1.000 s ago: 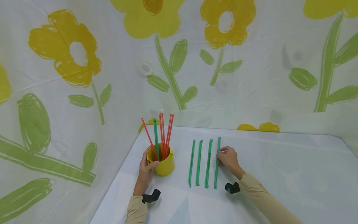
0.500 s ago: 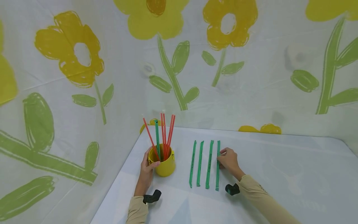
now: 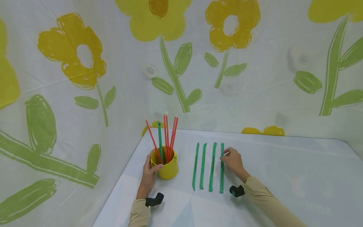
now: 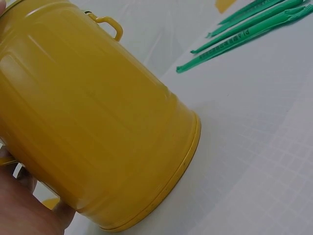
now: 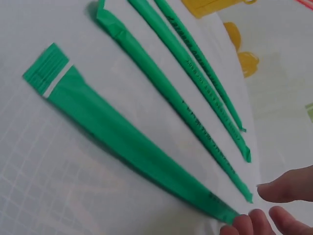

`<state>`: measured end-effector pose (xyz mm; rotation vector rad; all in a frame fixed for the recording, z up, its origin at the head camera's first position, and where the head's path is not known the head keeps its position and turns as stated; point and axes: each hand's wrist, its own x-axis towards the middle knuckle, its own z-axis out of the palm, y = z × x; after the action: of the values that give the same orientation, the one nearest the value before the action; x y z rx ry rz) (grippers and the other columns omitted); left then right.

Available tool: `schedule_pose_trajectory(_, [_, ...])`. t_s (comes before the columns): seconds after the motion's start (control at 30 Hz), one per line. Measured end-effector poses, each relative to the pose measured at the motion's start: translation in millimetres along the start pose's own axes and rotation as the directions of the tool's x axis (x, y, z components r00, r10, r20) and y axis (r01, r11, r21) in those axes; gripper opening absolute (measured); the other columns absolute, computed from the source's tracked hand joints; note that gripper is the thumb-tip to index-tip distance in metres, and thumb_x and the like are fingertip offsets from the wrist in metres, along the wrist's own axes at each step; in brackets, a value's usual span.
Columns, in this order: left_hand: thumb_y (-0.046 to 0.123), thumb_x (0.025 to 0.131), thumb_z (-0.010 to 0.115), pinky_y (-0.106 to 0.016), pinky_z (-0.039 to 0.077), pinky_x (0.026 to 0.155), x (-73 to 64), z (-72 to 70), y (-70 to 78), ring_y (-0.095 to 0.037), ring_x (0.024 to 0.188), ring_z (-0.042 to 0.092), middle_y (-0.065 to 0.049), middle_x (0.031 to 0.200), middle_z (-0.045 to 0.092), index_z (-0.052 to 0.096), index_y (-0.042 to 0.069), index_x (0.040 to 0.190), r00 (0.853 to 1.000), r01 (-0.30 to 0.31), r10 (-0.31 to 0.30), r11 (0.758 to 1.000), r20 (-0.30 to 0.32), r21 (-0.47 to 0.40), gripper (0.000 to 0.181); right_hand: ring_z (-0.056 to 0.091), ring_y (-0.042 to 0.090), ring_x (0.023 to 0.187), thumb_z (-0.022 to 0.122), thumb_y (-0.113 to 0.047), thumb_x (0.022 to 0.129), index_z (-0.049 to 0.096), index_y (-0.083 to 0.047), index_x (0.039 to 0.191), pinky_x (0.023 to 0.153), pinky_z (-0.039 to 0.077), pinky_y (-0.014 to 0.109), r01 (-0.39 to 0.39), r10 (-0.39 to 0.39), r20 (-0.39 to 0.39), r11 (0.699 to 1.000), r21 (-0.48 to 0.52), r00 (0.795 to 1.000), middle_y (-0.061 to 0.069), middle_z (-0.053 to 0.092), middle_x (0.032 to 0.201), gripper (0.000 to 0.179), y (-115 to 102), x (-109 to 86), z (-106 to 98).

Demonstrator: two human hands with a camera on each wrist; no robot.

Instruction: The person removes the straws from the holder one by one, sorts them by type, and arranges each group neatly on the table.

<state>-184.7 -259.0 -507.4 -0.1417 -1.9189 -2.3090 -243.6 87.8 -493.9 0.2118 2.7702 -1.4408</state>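
Note:
My left hand (image 3: 148,175) holds a small yellow metal pail (image 3: 168,170) around its left side, the thumb at the rim. Red straws (image 3: 153,138) and one green paper-wrapped straw (image 3: 160,135) stand in it, leaning apart. To its right, several green-wrapped straws lie side by side on the white table. My right hand (image 3: 234,162) is at the rightmost wrapped straw (image 3: 222,176), near its far half. In the right wrist view the thumb (image 5: 288,185) stands apart from the fingers (image 5: 244,224), whose tips touch the end of that rightmost wrapped straw (image 5: 127,132).
The white table (image 3: 283,176) runs up to a flower-printed cloth (image 3: 255,94) at the back and left. Three other wrapped straws, the leftmost one (image 3: 195,167) among them, lie between the pail and the right hand. A black camera (image 3: 237,191) sits at the right wrist.
The rightmost wrapped straw has turned slightly, its near end shifting right, and now shows its flat width. The right hand's fingers have parted from it. The left hand and pail stay put.

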Motion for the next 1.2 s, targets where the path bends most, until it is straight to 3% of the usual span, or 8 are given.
schedule_pose_trajectory(0.23, [0.006, 0.082, 0.059, -0.02, 0.033, 0.102, -0.4, -1.4, -1.4, -0.023, 0.129, 0.031, -0.002, 0.144, 0.035, 0.032, 0.022, 0.145, 1.0, -0.003, 0.003, 1.0, -0.001, 0.01, 0.07, 0.056, 0.024, 0.073, 0.066, -0.009, 0.082, 0.059, 0.003, 0.105, 0.059, 0.048, 0.029, 0.076, -0.076, -0.002, 0.996, 0.046, 0.997, 0.016, 0.06, 0.093, 0.027, -17, -2.0, -2])
schedule_pose_trajectory(0.67, [0.005, 0.084, 0.058, -0.02, 0.032, 0.103, -1.7, 0.5, 0.0, -0.021, 0.131, 0.029, -0.002, 0.145, 0.033, 0.031, 0.022, 0.145, 1.0, 0.001, -0.001, 1.0, 0.004, 0.012, 0.069, 0.056, 0.023, 0.079, 0.067, -0.011, 0.083, 0.059, 0.002, 0.108, 0.063, 0.054, 0.032, 0.139, -0.146, 0.036, 0.98, 0.143, 0.989, 0.013, 0.06, 0.096, 0.029, -49, -9.8, -1])
schedule_pose_trajectory(0.97, [0.006, 0.083, 0.059, -0.021, 0.033, 0.102, -1.7, 0.5, 0.0, -0.023, 0.13, 0.03, -0.002, 0.145, 0.034, 0.032, 0.022, 0.145, 1.0, -0.011, 0.011, 1.0, 0.01, 0.017, 0.069, 0.056, 0.023, 0.079, 0.068, -0.012, 0.083, 0.06, -0.001, 0.107, 0.062, 0.052, 0.03, 0.172, -0.177, 0.029, 0.977, 0.129, 0.984, 0.011, 0.061, 0.093, 0.027, -63, -10.9, 5])
schedule_pose_trajectory(1.2, [0.006, 0.082, 0.059, -0.021, 0.033, 0.102, -2.3, 0.6, 0.4, -0.023, 0.13, 0.03, -0.002, 0.144, 0.034, 0.033, 0.022, 0.144, 1.0, -0.008, 0.008, 1.0, 0.002, 0.016, 0.069, 0.06, 0.021, 0.075, 0.067, -0.009, 0.083, 0.061, -0.002, 0.104, 0.06, 0.053, 0.032, 0.232, -0.248, 0.048, 0.948, 0.217, 0.968, 0.011, 0.062, 0.092, 0.023, -77, -14.5, 7])
